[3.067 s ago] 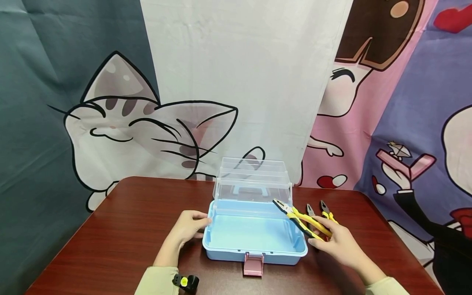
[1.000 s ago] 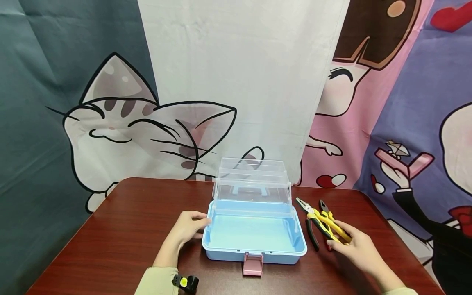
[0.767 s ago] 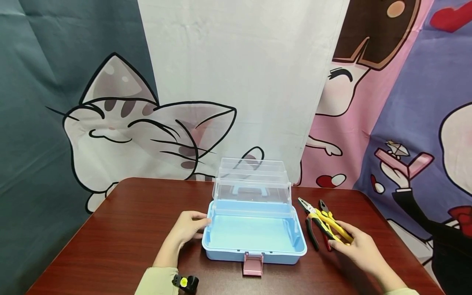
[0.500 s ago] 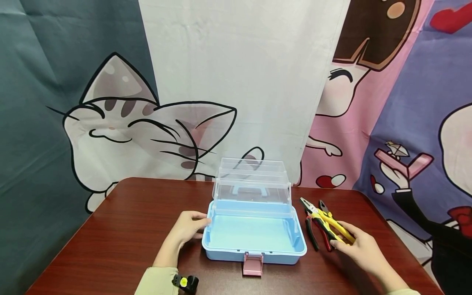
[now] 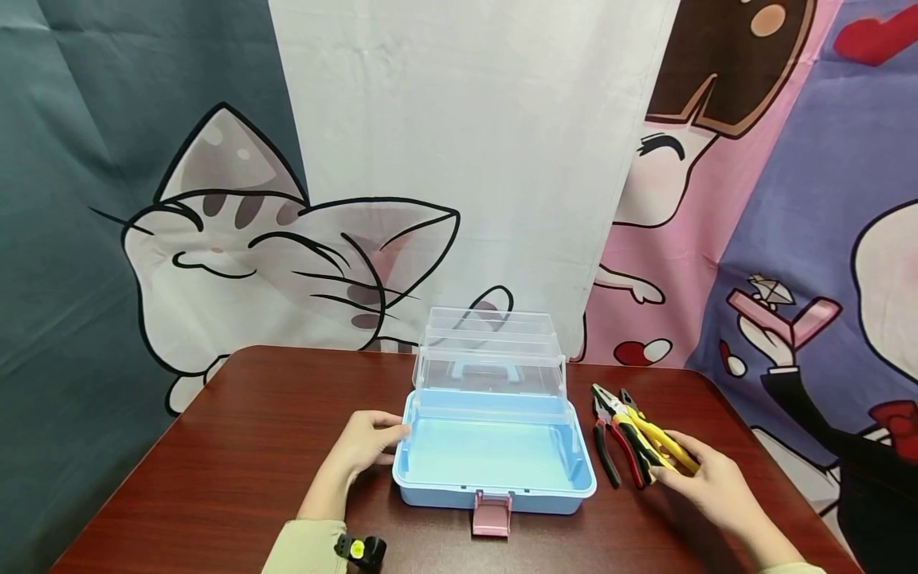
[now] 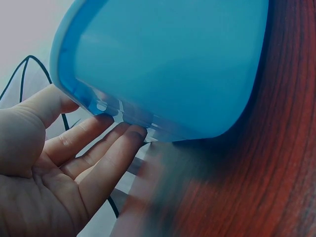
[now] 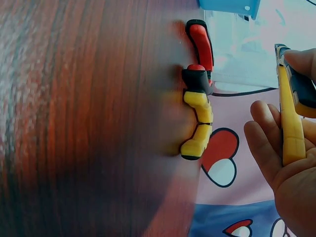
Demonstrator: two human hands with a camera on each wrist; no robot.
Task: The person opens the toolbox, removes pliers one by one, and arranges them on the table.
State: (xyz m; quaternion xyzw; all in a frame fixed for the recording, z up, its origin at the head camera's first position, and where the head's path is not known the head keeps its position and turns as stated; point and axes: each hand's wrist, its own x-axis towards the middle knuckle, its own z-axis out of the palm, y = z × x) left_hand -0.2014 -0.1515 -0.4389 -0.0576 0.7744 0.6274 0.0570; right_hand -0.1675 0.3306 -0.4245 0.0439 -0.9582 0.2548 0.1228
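Observation:
A light blue toolbox (image 5: 495, 493) with a raised clear lid stands on the table. My left hand (image 5: 362, 441) holds its left side; in the left wrist view the thumb is at the rim (image 6: 55, 59) and the fingers touch the outer wall. To the right of the box, my right hand (image 5: 717, 482) grips combination pliers (image 5: 634, 430) with yellow-and-black handles, jaws pointing away. Below them on the table lie red-and-black handled pliers (image 5: 606, 458). Another yellow-handled pair (image 5: 627, 399) lies behind, largely covered; its handles (image 7: 198, 106) show in the right wrist view.
The toolbox's pink latch (image 5: 492, 514) hangs down at the front. Its clear lid (image 5: 495, 351) leans back near the printed cloth backdrop (image 5: 459, 143). A small black wrist device (image 5: 362, 552) sits by the left sleeve. The reddish-brown tabletop (image 5: 237, 462) extends to the left.
My right hand has carried the yellow-and-black pliers rightward, from over the box's right edge to above the other pliers, drifting slightly further right lately. My left hand stays on the toolbox.

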